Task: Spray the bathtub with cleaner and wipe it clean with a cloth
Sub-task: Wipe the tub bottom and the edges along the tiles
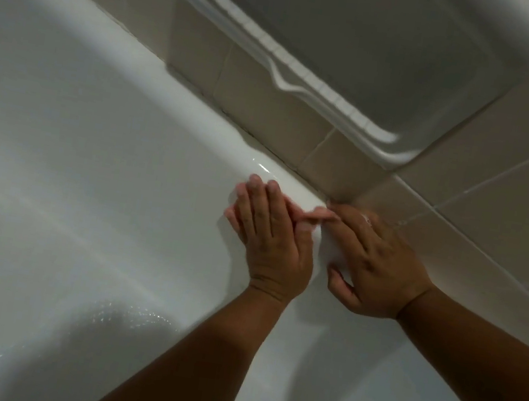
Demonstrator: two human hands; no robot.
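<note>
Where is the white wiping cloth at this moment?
In the head view, the white wiping cloth lies right of centre on the white bathtub's far rim, under the left hand and the right hand, below the beige tiled wall.

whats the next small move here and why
Probably slide the white cloth leftward along the glossy white bathtub rim. The right hand holds it at the rim's end, against the beige tiled wall. The left hand presses flat beside it, and most of the rim stretches away to the left.
</note>
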